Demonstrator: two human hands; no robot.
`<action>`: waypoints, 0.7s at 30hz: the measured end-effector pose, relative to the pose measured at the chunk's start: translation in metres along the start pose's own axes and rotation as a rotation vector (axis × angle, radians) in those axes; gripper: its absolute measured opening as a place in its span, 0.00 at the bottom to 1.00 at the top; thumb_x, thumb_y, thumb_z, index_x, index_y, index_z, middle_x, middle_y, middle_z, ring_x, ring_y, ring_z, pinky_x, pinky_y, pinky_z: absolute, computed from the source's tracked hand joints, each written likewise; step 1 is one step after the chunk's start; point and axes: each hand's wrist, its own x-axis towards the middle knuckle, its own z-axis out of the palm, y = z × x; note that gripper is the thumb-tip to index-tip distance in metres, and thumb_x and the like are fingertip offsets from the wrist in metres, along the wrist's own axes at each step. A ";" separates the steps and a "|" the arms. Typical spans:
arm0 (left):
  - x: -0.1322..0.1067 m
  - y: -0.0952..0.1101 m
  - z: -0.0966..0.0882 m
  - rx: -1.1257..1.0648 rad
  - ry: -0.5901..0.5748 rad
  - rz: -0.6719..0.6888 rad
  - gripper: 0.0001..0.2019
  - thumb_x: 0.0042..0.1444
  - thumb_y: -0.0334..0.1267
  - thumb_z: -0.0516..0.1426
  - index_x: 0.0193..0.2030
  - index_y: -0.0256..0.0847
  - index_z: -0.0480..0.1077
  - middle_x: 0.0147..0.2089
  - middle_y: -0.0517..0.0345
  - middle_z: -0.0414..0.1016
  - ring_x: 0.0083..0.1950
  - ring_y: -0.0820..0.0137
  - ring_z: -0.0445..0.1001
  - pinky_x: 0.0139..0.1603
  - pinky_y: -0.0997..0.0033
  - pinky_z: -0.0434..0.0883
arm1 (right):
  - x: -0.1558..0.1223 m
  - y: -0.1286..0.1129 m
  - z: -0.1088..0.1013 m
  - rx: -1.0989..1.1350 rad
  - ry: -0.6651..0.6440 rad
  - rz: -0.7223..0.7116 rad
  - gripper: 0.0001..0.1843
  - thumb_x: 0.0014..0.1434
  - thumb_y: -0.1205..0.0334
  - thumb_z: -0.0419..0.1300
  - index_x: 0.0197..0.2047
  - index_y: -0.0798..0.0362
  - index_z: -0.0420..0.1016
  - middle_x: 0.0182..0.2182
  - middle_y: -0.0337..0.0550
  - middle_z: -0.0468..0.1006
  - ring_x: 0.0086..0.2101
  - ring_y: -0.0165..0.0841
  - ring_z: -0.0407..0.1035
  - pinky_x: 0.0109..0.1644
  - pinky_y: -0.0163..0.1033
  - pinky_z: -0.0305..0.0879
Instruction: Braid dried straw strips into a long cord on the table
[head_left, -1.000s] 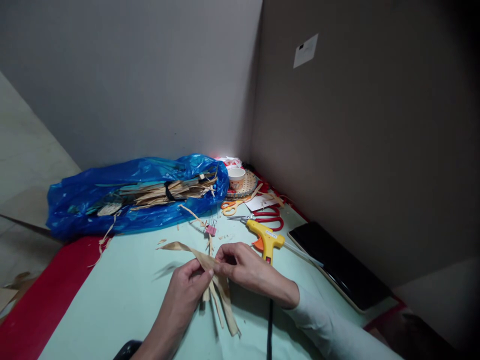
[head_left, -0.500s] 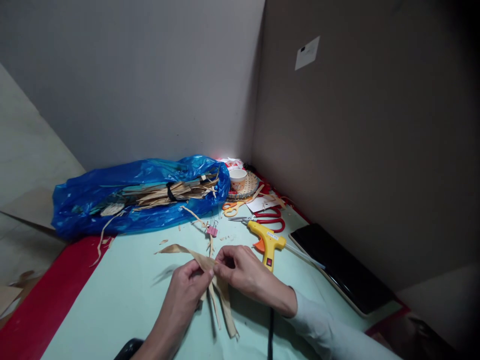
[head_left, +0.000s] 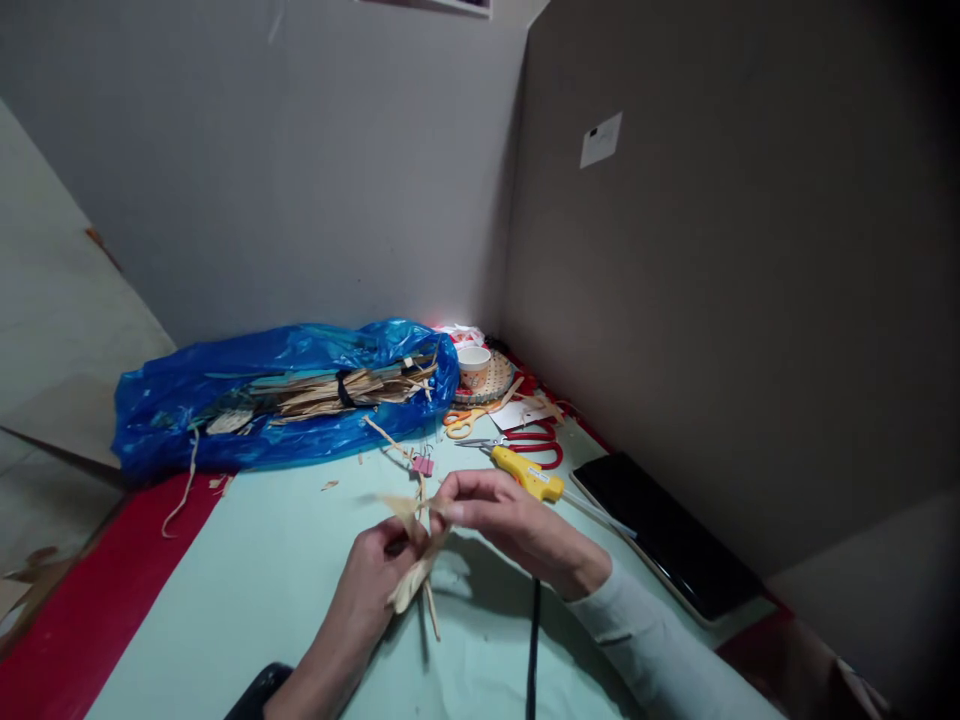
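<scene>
Both my hands meet over the pale green table top [head_left: 247, 590]. My left hand [head_left: 367, 590] is closed around a bundle of tan dried leaf strips [head_left: 414, 580], whose ends hang down toward the table. My right hand [head_left: 499, 520] pinches the upper end of the same strips between thumb and fingers, lifted a little off the table. A small pink binder clip [head_left: 423, 465] lies just beyond my fingers.
A blue plastic bag [head_left: 225, 400] holding a tied bundle of dried strips [head_left: 337, 390] lies at the back. A yellow glue gun [head_left: 529, 473], red scissors [head_left: 536, 440], orange scissors [head_left: 461, 420], a paper cup [head_left: 474, 366] on a woven mat and a dark tablet [head_left: 667, 535] sit at the right. Walls close off the back and right.
Both hands have raised the leaf strips off the table and drawn them together; the long strip that lay out to the left is now gathered up. The view has tilted slightly.
</scene>
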 end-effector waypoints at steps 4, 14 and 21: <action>-0.001 -0.005 0.001 0.044 -0.018 0.019 0.09 0.43 0.41 0.61 0.21 0.39 0.68 0.19 0.65 0.64 0.22 0.74 0.59 0.25 0.75 0.56 | -0.028 -0.034 -0.003 0.092 0.067 -0.107 0.10 0.57 0.57 0.61 0.30 0.54 0.69 0.25 0.39 0.69 0.32 0.31 0.67 0.45 0.40 0.64; 0.003 -0.020 0.000 0.129 0.013 0.059 0.09 0.46 0.40 0.59 0.25 0.36 0.73 0.22 0.60 0.69 0.25 0.70 0.63 0.28 0.72 0.59 | -0.080 -0.110 -0.023 -0.328 0.680 -0.357 0.11 0.63 0.55 0.55 0.32 0.50 0.69 0.20 0.31 0.45 0.19 0.26 0.37 0.19 0.33 0.37; 0.002 -0.014 0.004 0.165 0.029 0.051 0.09 0.45 0.41 0.59 0.25 0.36 0.74 0.23 0.57 0.73 0.26 0.67 0.68 0.30 0.70 0.62 | -0.010 -0.046 -0.063 -1.535 0.888 -0.045 0.13 0.61 0.67 0.56 0.48 0.58 0.72 0.44 0.57 0.75 0.43 0.44 0.65 0.45 0.46 0.60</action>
